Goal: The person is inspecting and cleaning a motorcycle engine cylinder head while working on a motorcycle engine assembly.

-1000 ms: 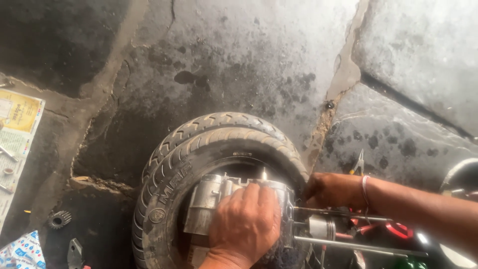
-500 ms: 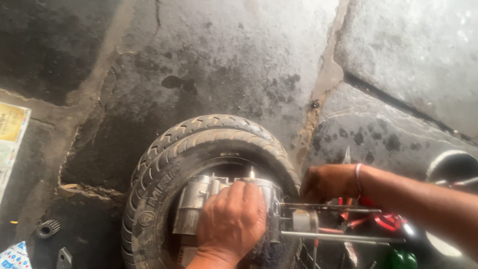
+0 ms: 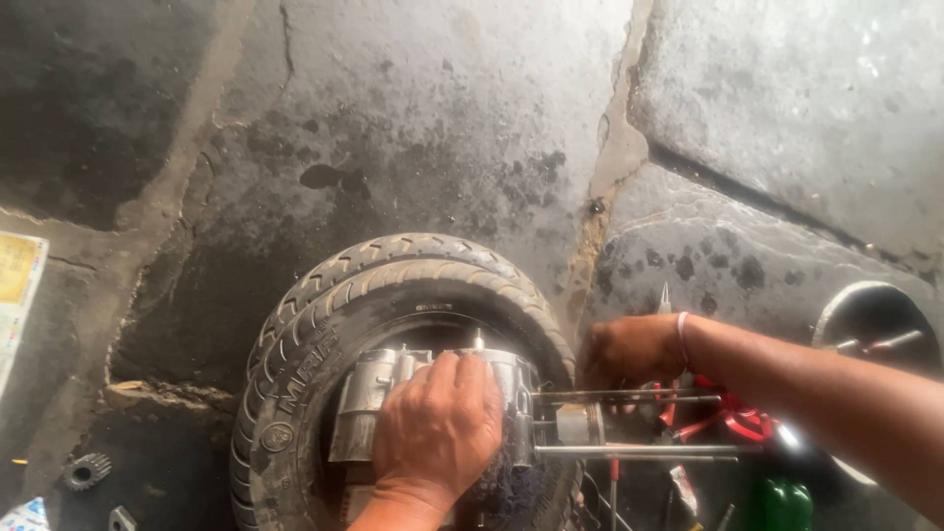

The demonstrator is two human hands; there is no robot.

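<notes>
A grey metal engine case (image 3: 379,398) rests inside two stacked black tyres (image 3: 324,305) on the stained floor. My left hand (image 3: 438,428) lies flat on top of the case, fingers closed over it. Long metal studs (image 3: 639,450) stick out of the case to the right. My right hand (image 3: 629,349) reaches in from the right beside the tyre rim, near the stud ends; its fingers are curled and what they hold is hidden.
Red-handled pliers (image 3: 733,423) and a green-handled tool (image 3: 787,503) lie at the lower right. A round metal bowl (image 3: 875,324) sits at the right edge. A small gear (image 3: 87,470) lies lower left, and a yellow paper (image 3: 18,280) at the left edge.
The view has shifted slightly, so the tyres sit a little further left in frame. My left hand stays on the case; my right hand stays by the studs.
</notes>
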